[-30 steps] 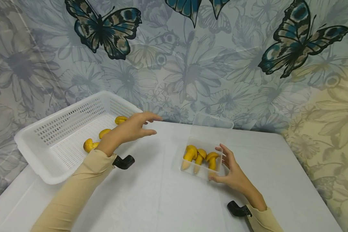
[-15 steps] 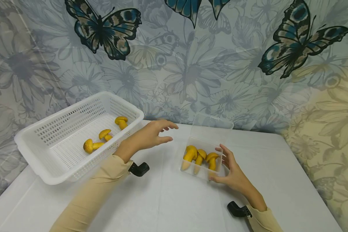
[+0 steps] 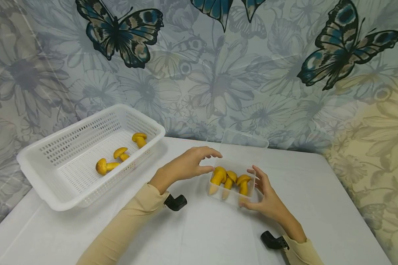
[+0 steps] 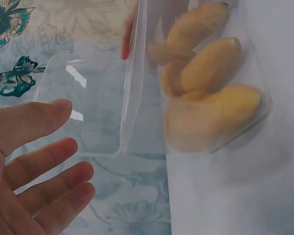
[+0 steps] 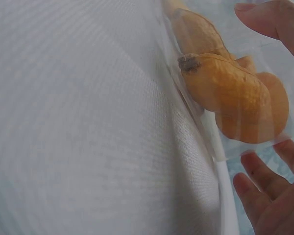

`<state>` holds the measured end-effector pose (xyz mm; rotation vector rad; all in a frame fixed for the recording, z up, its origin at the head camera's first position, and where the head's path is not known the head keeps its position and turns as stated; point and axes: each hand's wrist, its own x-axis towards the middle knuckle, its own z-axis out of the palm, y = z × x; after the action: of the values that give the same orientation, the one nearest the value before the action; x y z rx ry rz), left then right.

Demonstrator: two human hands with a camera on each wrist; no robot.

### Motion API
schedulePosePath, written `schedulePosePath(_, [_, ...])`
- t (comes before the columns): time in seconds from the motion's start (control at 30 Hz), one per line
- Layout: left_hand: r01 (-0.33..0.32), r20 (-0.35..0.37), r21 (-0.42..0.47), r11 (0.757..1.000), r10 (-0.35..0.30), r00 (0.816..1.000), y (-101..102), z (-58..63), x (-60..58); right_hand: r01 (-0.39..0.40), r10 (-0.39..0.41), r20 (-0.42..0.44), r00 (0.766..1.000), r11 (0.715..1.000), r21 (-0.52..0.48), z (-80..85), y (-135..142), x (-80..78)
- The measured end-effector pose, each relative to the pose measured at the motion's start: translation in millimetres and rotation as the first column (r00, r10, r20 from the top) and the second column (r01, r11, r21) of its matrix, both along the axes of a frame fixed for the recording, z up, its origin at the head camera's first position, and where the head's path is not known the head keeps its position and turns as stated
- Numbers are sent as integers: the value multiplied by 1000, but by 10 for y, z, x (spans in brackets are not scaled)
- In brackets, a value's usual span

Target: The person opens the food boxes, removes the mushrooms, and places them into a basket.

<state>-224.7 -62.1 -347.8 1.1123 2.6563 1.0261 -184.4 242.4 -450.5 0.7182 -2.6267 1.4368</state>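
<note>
A clear plastic box (image 3: 233, 200) stands on the white table with its lid folded back. Inside lie yellow mushrooms, a thick one (image 3: 218, 175) at the left and two slimmer ones beside it. My right hand (image 3: 268, 198) holds the box's right end, thumb at the front corner and fingers along the far side. At the box's left, my left hand (image 3: 189, 163) hovers with its fingers spread and holds nothing. The left wrist view shows the open lid (image 4: 88, 117) behind the thumb. In the right wrist view, mushrooms (image 5: 235, 93) press close to the clear wall.
A white perforated basket (image 3: 66, 197) stands at the left, with three mushrooms on its floor, one (image 3: 102, 166) nearest the front. The box's raised lid (image 3: 245, 140) is near the table's back edge, before a butterfly-patterned wall covering (image 3: 219, 73).
My left hand has moved right from over the basket to the box's left side, bringing the basket's mushrooms into full view. The right hand and the box stay in place.
</note>
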Motion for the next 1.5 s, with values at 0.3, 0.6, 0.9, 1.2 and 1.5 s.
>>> schedulePosePath(0.3, [57,19,-27,998,-56,998,248,-39,10,12,-11,-20,1000,1000,23,4,11,13])
schedulePosePath(0.6, [89,58,-10,996,-89,994,424,-129,-32,1,-2,8,1000,1000,24,25,4,13])
schedulePosePath(0.9, [134,61,-30,991,-132,989,591,-191,-65,-7,7,1,1000,1000,17,20,21,-1])
schedulePosePath(1.2, [122,99,-33,992,-119,988,754,-256,-52,-6,5,34,999,1000,19,24,14,10])
schedulePosePath(1.5, [117,40,-42,992,-115,993,868,-309,-96,-11,11,21,1000,1000,27,14,35,-8])
